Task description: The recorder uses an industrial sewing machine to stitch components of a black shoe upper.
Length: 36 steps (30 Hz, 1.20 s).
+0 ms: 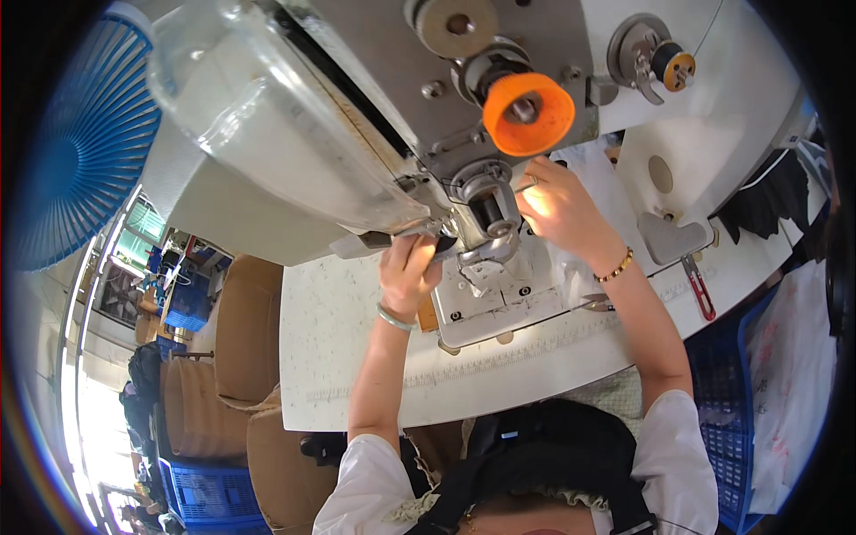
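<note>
A sewing machine [374, 98] with a metal front and an orange cone-shaped knob [528, 114] fills the upper middle. My left hand [408, 275] is up at the left side of its needle area, fingers closed on a small piece of cloth [445, 243] that shows dark and pale at the fingertips. To the right of the needle area, my right hand [562, 207] is raised just below the orange knob with its fingers bent together. Its fingertips are partly hidden, and what they hold cannot be made out. White thin material [588, 174] lies behind this hand.
The white table [357, 357] carries a printed ruler along its near edge. Red-handled snips [699, 287] lie at the right. A blue fan [85, 147] stands far left, near cardboard boxes [250, 330] and a blue crate [214, 492]. Another blue crate [720, 392] is at the right.
</note>
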Each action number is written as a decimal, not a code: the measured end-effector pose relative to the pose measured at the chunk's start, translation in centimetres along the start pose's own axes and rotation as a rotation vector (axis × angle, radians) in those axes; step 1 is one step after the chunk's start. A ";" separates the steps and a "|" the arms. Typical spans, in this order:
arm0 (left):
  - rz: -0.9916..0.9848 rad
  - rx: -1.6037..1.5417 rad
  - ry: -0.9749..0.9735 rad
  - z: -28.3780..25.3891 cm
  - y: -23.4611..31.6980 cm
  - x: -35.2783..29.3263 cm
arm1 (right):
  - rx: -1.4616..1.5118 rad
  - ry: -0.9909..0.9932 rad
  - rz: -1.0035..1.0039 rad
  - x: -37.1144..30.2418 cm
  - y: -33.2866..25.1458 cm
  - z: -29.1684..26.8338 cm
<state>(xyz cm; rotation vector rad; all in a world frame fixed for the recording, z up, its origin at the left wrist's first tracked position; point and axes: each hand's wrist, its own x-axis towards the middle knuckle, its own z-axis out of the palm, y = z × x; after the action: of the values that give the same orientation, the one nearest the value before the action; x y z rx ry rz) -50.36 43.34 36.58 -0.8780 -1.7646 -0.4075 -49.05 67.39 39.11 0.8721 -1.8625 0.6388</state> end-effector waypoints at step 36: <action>0.139 -0.173 -0.127 -2.5 2.3 0.9 | -0.033 -0.212 -0.040 -0.8 -2.4 -1.7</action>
<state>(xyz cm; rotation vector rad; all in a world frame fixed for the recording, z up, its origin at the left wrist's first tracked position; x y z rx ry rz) -47.15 43.58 38.04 -1.1650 -1.7891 -0.4257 -46.01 67.46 39.24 0.9842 -2.0329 0.5051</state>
